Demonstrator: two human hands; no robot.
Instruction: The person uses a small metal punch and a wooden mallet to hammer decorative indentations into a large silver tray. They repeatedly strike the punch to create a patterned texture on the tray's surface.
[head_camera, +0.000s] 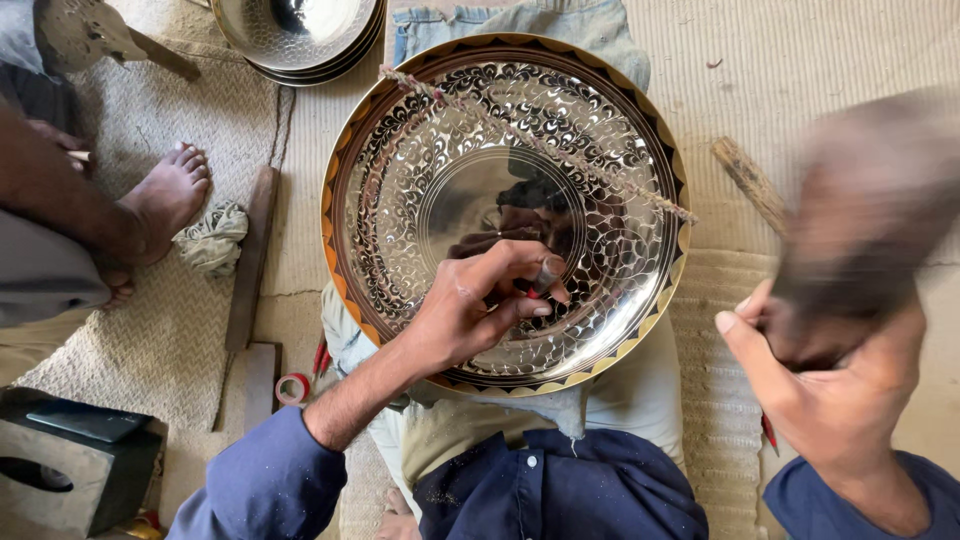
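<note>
tray (420, 180) on lap, stacked bowls (300, 40) behind, roll of tape (292, 388) left

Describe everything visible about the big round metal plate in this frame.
The metal plate is large, round and shiny silver, with a gold-and-dark patterned rim, bands of chased scrollwork and a plain mirror-like centre. It rests tilted on the person's lap. A twisted cord lies across it. The left hand presses a small punch against its lower decorated band.

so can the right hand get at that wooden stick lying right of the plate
Probably yes: the wooden stick lies bare on the mat just beyond the right hand, but that hand already grips a blurred tool.
</note>
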